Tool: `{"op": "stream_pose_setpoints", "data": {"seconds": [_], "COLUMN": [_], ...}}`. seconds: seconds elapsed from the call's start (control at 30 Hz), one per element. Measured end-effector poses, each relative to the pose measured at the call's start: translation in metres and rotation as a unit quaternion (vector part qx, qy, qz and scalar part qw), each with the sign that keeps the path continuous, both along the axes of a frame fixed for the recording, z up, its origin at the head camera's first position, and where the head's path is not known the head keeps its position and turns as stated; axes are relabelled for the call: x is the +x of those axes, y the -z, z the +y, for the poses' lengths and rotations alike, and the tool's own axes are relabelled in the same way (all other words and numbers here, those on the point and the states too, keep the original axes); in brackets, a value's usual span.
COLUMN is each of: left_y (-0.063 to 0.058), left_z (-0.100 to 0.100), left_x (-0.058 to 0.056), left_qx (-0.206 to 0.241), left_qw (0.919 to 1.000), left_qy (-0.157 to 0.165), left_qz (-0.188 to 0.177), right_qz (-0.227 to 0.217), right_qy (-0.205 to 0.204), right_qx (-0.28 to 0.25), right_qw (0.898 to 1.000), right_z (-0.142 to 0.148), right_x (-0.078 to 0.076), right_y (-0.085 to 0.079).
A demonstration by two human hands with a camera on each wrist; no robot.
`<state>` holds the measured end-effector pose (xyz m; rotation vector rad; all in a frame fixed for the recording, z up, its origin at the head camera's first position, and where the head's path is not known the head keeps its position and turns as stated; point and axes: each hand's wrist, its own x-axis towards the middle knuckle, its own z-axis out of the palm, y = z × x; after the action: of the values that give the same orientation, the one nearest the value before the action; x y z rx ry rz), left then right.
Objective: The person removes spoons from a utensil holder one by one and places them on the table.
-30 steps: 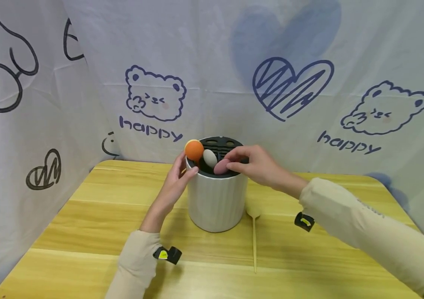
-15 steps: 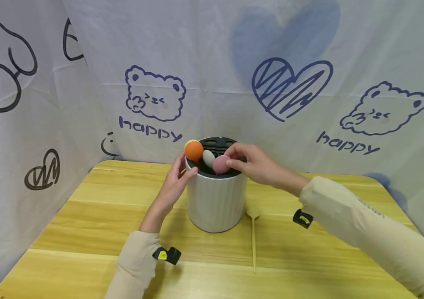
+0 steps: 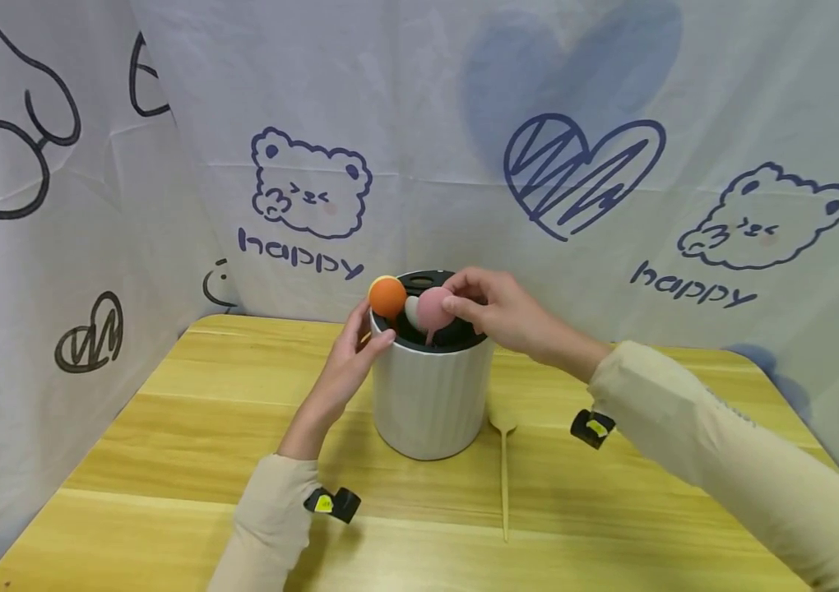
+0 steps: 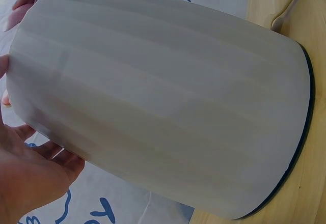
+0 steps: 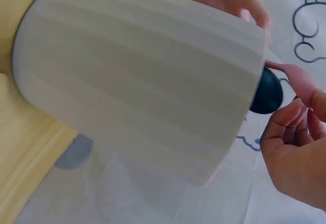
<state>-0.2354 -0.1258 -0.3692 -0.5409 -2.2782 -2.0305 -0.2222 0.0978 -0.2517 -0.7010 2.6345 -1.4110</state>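
Note:
A white ribbed utensil holder (image 3: 430,403) with a black slotted top stands upright on the table. My left hand (image 3: 341,370) holds it by the upper left side, thumb at the rim and fingers round the back. Above the opening, my right hand (image 3: 501,311) pinches the round head of a pink spoon (image 3: 433,310) between thumb and fingertips; its thin handle runs down into the holder. Orange spoon (image 3: 387,298) and whitish spoon (image 3: 412,314) heads stick up beside it, with a yellow edge behind the orange one. The right wrist view shows a dark spoon head (image 5: 268,91) at the rim.
A pale yellow spoon (image 3: 504,477) lies on the wooden table (image 3: 190,444), right of the holder, its handle toward me. Behind the table hangs a white cloth (image 3: 427,205) printed with bears and hearts.
My right hand has raised the pink spoon slightly and turned it, so its head shows rounder and some handle appears below. My left hand has stayed on the holder.

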Motion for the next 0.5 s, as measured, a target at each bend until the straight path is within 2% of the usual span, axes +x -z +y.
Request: {"op": "stream_pose_setpoints", "data": {"seconds": [0.5], "left_y": [-0.002], "left_z": [0.001], "left_x": [0.000], "left_qx": [0.000], "left_qw": [1.0000], "left_qy": [-0.002], "left_qz": [-0.001], "right_qz": [0.017], "right_qy": [0.043], "right_qx": [-0.067], "right_qw": [0.997], "right_z": [-0.001], "right_x": [-0.009], "right_y": [-0.025]}}
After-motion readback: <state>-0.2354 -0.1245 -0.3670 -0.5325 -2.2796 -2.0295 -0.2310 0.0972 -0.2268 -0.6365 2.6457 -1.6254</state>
